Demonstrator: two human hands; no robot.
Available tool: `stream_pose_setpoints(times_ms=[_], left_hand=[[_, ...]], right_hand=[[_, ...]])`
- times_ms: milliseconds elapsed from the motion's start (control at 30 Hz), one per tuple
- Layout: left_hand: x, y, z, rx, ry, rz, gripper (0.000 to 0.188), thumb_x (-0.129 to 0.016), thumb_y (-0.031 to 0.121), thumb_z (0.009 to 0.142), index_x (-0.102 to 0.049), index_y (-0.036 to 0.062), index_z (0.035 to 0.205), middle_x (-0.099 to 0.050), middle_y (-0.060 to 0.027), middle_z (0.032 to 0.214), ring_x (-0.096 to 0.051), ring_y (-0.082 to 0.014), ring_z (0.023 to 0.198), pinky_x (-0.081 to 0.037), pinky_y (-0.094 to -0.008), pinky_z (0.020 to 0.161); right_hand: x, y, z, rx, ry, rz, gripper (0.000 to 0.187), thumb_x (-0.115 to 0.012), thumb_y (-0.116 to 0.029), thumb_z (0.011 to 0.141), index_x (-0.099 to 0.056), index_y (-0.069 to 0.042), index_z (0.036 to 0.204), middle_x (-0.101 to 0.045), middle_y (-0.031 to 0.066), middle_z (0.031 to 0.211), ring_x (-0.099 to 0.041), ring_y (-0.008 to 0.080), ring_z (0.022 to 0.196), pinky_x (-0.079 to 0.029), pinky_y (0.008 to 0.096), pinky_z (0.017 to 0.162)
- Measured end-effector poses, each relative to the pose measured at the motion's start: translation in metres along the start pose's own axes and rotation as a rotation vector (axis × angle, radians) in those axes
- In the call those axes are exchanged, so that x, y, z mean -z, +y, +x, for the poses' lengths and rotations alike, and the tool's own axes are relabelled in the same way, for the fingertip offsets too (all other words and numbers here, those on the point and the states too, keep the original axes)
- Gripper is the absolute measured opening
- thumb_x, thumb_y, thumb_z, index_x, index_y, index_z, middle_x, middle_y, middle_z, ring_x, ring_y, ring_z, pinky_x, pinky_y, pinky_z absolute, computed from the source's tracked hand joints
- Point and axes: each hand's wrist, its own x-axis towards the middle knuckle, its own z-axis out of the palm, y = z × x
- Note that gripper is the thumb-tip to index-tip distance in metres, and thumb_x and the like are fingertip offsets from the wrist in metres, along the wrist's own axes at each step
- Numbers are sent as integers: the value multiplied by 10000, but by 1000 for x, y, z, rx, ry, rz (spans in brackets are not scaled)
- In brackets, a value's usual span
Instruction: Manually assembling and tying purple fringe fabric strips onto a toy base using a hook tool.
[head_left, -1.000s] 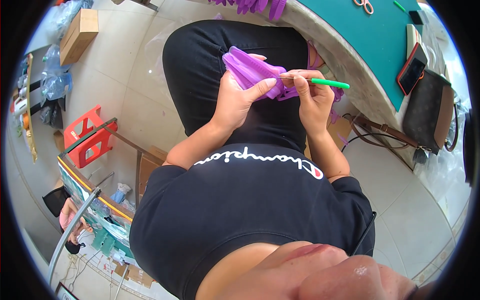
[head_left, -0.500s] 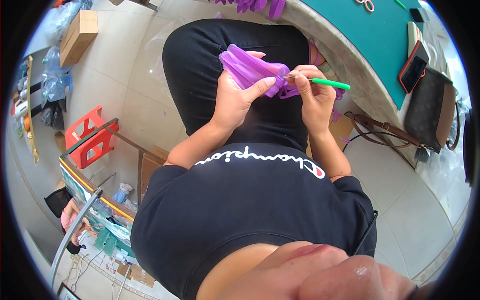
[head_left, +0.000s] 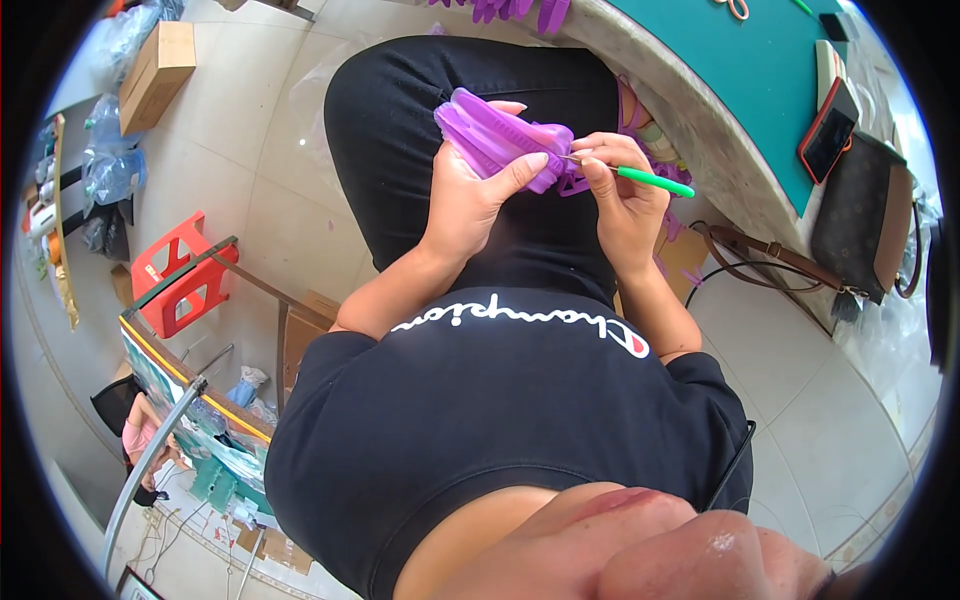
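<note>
Above my lap, my left hand (head_left: 468, 205) is wrapped round a glossy purple plastic piece (head_left: 500, 140), long and ridged along its edges, perhaps a sandal. The thumb presses on its near side. My right hand (head_left: 628, 195) pinches a slim tool with a green handle (head_left: 655, 181) and a thin metal shaft. The tool's point meets the right end of the purple piece, by the left thumb; whether it goes in is too small to tell. Purple strap-like parts hang below that end, partly hidden by the right fingers.
A green-topped table (head_left: 735, 75) curves along the right, with scissors (head_left: 735, 8), a phone (head_left: 826, 140) and more purple pieces (head_left: 500, 10) at its edge. A brown handbag (head_left: 860, 220) lies beside it. At left are a red stool (head_left: 185, 275), a cardboard box (head_left: 158, 75) and a seated person (head_left: 145, 435).
The right hand and the green-handled tool have shifted slightly left, and the handle tilts down more at its right end. The left hand keeps its hold with the purple piece almost still.
</note>
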Motion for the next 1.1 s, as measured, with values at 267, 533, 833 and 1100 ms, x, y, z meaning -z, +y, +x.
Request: stream_pose_setpoints(times_ms=[267, 533, 833, 1100], left_hand=[[2, 0, 1, 53, -69, 95, 603, -786, 103, 767, -442, 20, 1256, -615, -89, 1081, -603, -150, 1008, -491, -287, 881], [18, 0, -2, 360, -568, 426, 474, -821, 155, 712, -578, 7, 1092, -632, -45, 976, -582, -116, 931, -451, -276, 866], [15, 0, 4, 376, -379, 137, 239, -739, 150, 816, -644, -1, 975, -676, -69, 857, -637, -124, 778, -509, -268, 749], [2, -3, 14, 83, -6, -109, 127, -654, 117, 886, -613, 18, 954, -670, -61, 845, -644, -115, 742, -523, -260, 713]], right_hand=[[7, 2, 16, 179, 31, -127, 79, -597, -33, 914, -609, 39, 947, -685, 151, 917, -661, 193, 819, -534, 306, 771], [104, -18, 112, 448, 505, -328, 118, -609, -80, 918, -659, 26, 935, -703, 130, 868, -670, 150, 699, -552, 257, 659], [116, -46, 145, 178, 45, -209, 199, -595, -141, 935, -653, 48, 961, -689, 143, 886, -664, 187, 752, -546, 276, 731], [20, -31, 42, 508, -210, -448, 84, -673, -2, 834, -636, 25, 905, -670, 151, 848, -650, 226, 745, -525, 291, 686]])
